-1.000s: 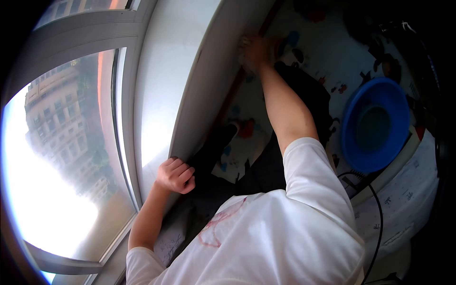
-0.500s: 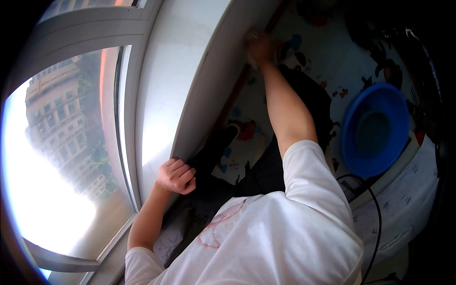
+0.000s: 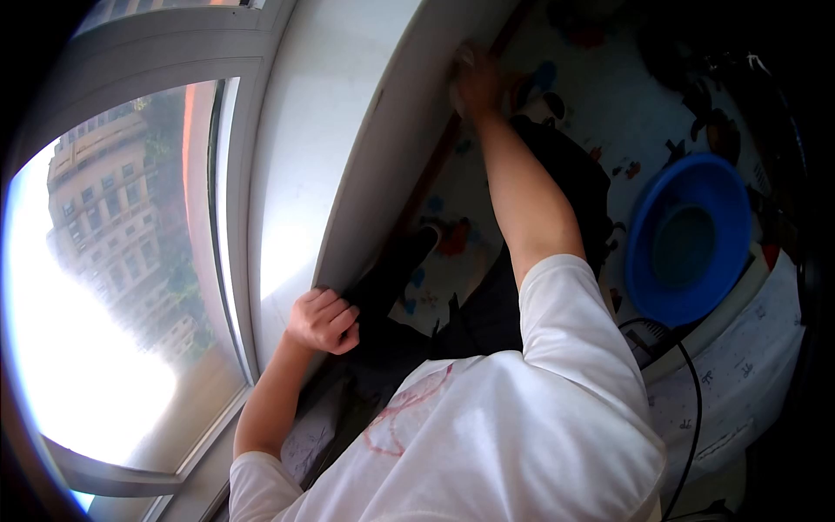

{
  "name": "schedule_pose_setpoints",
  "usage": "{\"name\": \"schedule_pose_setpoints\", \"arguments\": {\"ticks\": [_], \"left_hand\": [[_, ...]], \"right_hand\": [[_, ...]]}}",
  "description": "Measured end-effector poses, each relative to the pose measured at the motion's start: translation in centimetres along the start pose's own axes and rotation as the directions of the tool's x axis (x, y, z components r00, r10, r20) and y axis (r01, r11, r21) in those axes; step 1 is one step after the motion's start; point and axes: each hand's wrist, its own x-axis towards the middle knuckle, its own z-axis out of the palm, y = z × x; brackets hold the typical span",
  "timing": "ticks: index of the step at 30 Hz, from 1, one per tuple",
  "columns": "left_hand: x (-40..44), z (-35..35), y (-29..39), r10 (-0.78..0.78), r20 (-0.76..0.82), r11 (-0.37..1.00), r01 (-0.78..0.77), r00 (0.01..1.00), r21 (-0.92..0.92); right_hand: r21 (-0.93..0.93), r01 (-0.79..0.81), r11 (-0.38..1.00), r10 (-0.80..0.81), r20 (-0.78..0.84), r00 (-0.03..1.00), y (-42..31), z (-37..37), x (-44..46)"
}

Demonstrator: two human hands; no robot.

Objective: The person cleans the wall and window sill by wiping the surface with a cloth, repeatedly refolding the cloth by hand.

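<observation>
My left hand [image 3: 323, 320] is closed in a fist against the outer edge of the white window sill [image 3: 291, 217]; nothing shows in its fingers. Farther off, my right hand [image 3: 477, 85] presses against the pale wall panel [image 3: 396, 139] below the sill, low down near the floor. Its fingers are bent and slightly blurred in the shade. A small pale patch shows at the fingers, but I cannot make out what it is.
A blue basin [image 3: 644, 252] with dark water-like contents stands at the right. A black cable [image 3: 698, 391] runs beside a patterned white cloth [image 3: 739, 374]. The window [image 3: 130, 261] is on the left. The floor [image 3: 600, 113] has coloured prints.
My right hand has shifted very slightly along the panel, staying against it. My left hand stays in place on the sill edge.
</observation>
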Motion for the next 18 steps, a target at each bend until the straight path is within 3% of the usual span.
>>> {"name": "schedule_pose_setpoints", "arguments": {"ticks": [2, 5, 8, 11, 14, 17, 18], "left_hand": [[0.2, 0.0, -0.1, 0.012, -0.005, 1.000, -0.012, 1.000, 0.001], [0.2, -0.1, -0.1, 0.009, 0.003, 1.000, -0.009, 1.000, -0.001], [0.3, -0.1, 0.0, 0.001, 0.002, 1.000, -0.001, 1.000, -0.004], [0.2, 0.0, 0.0, -0.009, 0.004, 1.000, 0.009, 1.000, 0.010], [-0.1, 0.1, 0.0, -0.011, 0.007, 1.000, 0.011, 1.000, 0.019], [0.2, 0.0, 0.0, -0.009, 0.019, 1.000, 0.008, 1.000, 0.017], [0.2, 0.0, -0.1, -0.010, 0.021, 1.000, 0.010, 1.000, 0.017]], "right_hand": [[-0.047, 0.043, 0.998, -0.041, 0.049, 0.998, 0.3, -0.4, 0.3], [-0.146, -0.029, 0.989, 0.056, 0.182, 0.982, 0.0, -1.2, -0.2], [-0.132, -0.030, 0.991, 0.051, 0.163, 0.985, 0.7, -0.9, -0.1], [-0.142, 0.055, 0.988, -0.052, 0.024, 0.998, 0.4, -0.4, 0.5], [-0.138, 0.068, 0.988, -0.057, 0.085, 0.995, 0.7, -0.5, 0.2], [-0.119, -0.081, 0.990, 0.103, 0.192, 0.976, 1.1, -0.5, -0.3], [-0.096, -0.090, 0.991, 0.105, 0.159, 0.982, 1.3, -0.4, -0.2]]}}
